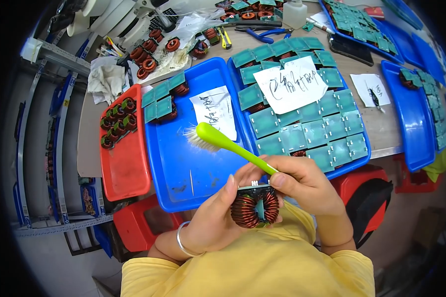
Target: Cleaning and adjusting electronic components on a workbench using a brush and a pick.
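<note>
Close to my body, my left hand point(212, 214) is closed round a copper-wound toroidal coil point(255, 208) fixed under a small green circuit board. White pins stick up from the board's edge. My right hand point(307, 180) grips a lime-green brush point(238, 148) by its handle, and its fingers also lie against the coil's right side. The brush head points up and left, its white bristles over the blue tray point(176, 163). Two paper-like gaps apart from that, the bristles touch neither coil nor board. A silver bangle circles my left wrist.
A red tray point(126, 173) with several small coils stands at left. Another blue tray point(365, 154) holds rows of board-topped coils under a handwritten paper point(295, 89). Pliers point(263, 35), a yellow cutter point(226, 38) and loose coils lie farther back. Red stools flank me.
</note>
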Demonstrator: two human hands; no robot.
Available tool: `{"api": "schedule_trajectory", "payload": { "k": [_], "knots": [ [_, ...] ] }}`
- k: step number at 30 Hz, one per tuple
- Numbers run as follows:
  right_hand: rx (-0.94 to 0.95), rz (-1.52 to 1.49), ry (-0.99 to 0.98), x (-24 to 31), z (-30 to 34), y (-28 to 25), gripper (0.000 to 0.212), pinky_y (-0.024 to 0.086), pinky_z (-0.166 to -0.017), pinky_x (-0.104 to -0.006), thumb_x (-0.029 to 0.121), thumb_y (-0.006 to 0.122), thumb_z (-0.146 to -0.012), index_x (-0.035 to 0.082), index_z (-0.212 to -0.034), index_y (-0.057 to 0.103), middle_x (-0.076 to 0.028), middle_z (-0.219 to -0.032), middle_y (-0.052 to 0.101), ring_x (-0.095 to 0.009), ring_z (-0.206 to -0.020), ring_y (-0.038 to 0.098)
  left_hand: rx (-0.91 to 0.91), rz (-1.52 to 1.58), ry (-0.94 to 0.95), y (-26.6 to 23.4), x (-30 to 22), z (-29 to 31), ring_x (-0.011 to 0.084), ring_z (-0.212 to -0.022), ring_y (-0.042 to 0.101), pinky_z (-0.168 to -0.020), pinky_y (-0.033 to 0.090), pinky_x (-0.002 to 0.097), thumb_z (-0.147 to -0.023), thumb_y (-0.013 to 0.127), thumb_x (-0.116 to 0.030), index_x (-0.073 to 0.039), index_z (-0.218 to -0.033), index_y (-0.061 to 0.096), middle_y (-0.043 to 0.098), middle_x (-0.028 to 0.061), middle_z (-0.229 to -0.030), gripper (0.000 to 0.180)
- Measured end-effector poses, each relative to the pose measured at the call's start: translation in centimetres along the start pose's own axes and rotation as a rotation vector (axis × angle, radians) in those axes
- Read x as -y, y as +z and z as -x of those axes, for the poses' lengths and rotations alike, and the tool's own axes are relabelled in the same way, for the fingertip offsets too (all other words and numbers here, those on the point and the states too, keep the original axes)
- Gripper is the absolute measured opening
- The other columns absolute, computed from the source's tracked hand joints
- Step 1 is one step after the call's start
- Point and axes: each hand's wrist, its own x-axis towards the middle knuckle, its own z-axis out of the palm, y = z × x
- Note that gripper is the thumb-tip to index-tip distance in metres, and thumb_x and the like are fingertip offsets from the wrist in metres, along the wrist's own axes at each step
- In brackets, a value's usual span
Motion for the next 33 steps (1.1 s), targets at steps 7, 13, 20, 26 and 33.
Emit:
{"api": "schedule_trajectory", "payload": {
  "k": [7, 13, 20, 26, 33],
  "knots": [
    [-0.058, 0.154, 0.029, 0.9, 0.1, 0.6, 0.019, 0.043, -0.056, -0.0237, 0.017, 0.053, -0.085, -0.001, -0.09, 0.059, -0.007, -0.075, 0.054, -0.013, -0.06, 0.054, -0.039, 0.292, -0.115, -0.3, -0.3, -0.2, 0.0238, -0.086, 0.055, -0.072, 0.046, 0.0339, -0.088, 0.042, -0.039, -0.004, -0.125, 0.03, 0.052, 0.0148, -0.102, 0.052],
    [-0.054, 0.406, -0.21, 0.9, 0.1, 0.8, 0.017, 0.042, -0.061, -0.0317, 0.015, 0.055, -0.082, -0.001, -0.089, 0.058, -0.012, -0.077, 0.053, -0.026, -0.07, 0.053, -0.179, 0.216, -0.057, -1.2, 0.2, 0.2, 0.0246, -0.083, 0.056, -0.07, 0.046, 0.0346, -0.087, 0.04, -0.038, -0.004, -0.12, 0.035, 0.054, 0.0143, -0.099, 0.047],
    [-0.057, 0.465, -0.052, 2.2, -0.2, 1.1, 0.026, 0.045, -0.065, -0.0328, 0.022, 0.061, -0.078, 0.0, -0.09, 0.058, -0.012, -0.081, 0.056, -0.028, -0.075, 0.056, -0.25, 0.127, -0.046, -2.6, 0.7, 0.1, 0.0255, -0.079, 0.057, -0.068, 0.046, 0.0354, -0.087, 0.037, -0.037, -0.004, -0.115, 0.042, 0.056, 0.0137, -0.096, 0.044],
    [-0.013, 0.756, -0.151, 2.2, 0.6, -2.1, 0.044, 0.047, -0.072, -0.0317, 0.024, 0.071, -0.069, 0.003, -0.105, 0.055, -0.012, -0.093, 0.057, -0.026, -0.083, 0.057, -0.018, -0.195, -0.099, -3.4, 0.4, -1.7, 0.0293, -0.086, 0.056, -0.069, 0.047, 0.037, -0.086, 0.035, -0.049, -0.006, -0.123, 0.035, 0.053, 0.0177, -0.105, 0.057],
    [-0.909, 0.714, -0.172, 8.8, 3.6, -13.4, 0.041, 0.045, -0.073, -0.0291, 0.022, 0.075, -0.065, 0.0, -0.096, 0.058, -0.01, -0.091, 0.06, -0.017, -0.084, 0.058, -0.078, -0.704, 0.389, -4.3, -3.0, -1.9, 0.0301, -0.087, 0.056, -0.069, 0.047, 0.0351, -0.088, 0.042, -0.042, 0.001, -0.125, 0.03, 0.053, 0.021, -0.101, 0.058]
  ]
}}
